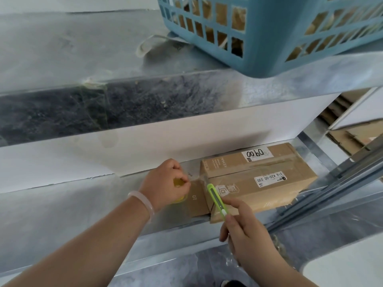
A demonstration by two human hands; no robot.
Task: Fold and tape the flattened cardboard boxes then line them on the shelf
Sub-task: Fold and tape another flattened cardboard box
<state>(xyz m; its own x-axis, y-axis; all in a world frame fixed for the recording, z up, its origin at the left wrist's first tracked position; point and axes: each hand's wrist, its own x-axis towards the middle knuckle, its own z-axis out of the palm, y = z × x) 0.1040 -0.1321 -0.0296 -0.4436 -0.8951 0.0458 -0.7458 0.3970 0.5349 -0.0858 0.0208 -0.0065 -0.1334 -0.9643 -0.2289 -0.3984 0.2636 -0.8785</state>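
Box: the cardboard box [259,183] lies flat on the shelf [83,214], labels up, with its long axis running left to right and its right end angled away.
Flap: a brown flap [196,201] sticks out at the box's left end.
Left hand: the left hand [163,183] is at the box's left end, arm stretched forward, fingers curled round a yellowish tape roll [178,182].
Right hand: the right hand [246,235] is just in front of the box's near-left corner, fingers pinching a green knife [217,200] whose tip points up at the box's left edge.
Basket: a blue basket [269,27] sits on the level above the box.
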